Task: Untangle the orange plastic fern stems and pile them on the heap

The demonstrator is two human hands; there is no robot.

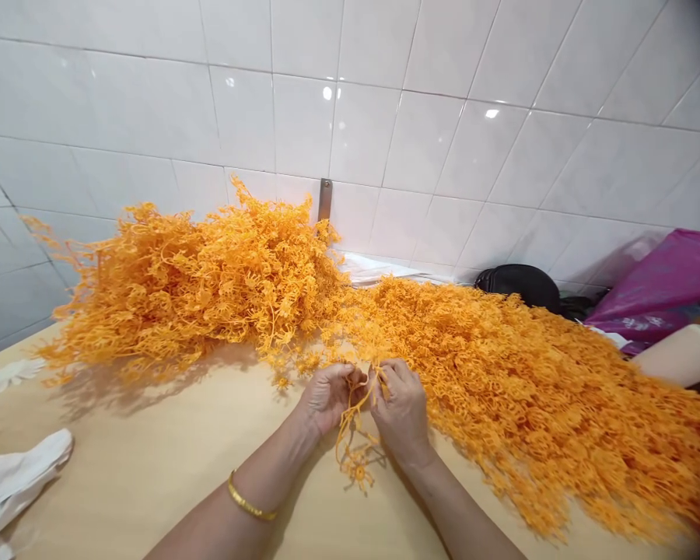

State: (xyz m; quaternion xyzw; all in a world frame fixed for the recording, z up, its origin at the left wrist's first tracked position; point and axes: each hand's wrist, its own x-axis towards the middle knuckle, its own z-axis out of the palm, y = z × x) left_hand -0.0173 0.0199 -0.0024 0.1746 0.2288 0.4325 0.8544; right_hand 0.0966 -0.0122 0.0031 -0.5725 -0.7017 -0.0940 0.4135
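Note:
Between my two hands is an orange artificial flower sprig (358,465), its thin stems running up to my fingers and its small blossoms hanging down over the table. My left hand (331,397), with a gold bangle on the wrist, has its fingers closed on the stems from the left. My right hand (401,404) pinches the upper stems from the other side, its fingertips partly hidden. Just behind my hands lies a mass of orange sprigs: a tall heap (210,284) to the left and a long, flatter pile (537,373) to the right.
The wooden table (210,459) stands against a white tiled wall (303,117). A white cloth (20,482) lies at the left. At the back right are a black rounded case (519,286), a purple plastic bag (665,288) and a cream-coloured roll (682,354). A metal strip (325,202) stands upright behind the piles.

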